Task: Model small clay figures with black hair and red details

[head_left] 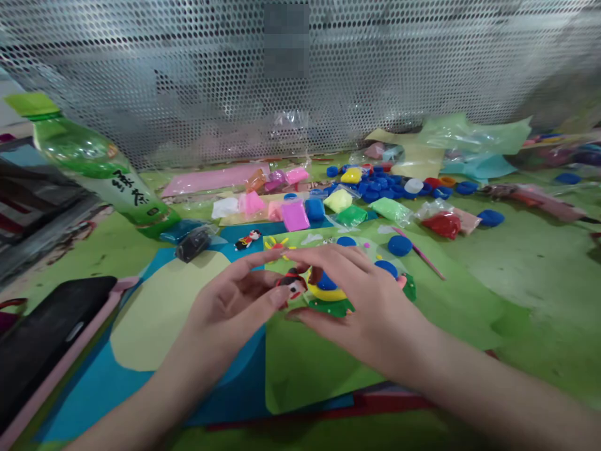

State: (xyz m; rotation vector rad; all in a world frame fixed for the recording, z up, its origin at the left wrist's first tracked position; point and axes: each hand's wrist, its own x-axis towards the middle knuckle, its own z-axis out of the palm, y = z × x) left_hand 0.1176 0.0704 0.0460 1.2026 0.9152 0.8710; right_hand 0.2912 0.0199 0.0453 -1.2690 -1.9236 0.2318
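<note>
A small clay figure head (292,287), white-faced with black and red on top, is pinched between the thumb and fingers of my left hand (235,300). My right hand (361,300) arches beside it, thumb and fingers apart, with its fingertips close to my left fingertips. Beneath the hands lies a green sheet (323,369) bearing a clay picture with blue, yellow and green parts, partly hidden by my right hand. Another small clay figure (247,240) in black, red and white lies beyond my left hand, near a yellow and red clay piece (277,246).
A green tea bottle (101,166) leans at the left, above a black phone (51,344). Bags of coloured clay (295,215) and a heap of blue caps (375,186) spread along the back, before a perforated metal panel (211,81). A thin pink stick (427,254) lies at right.
</note>
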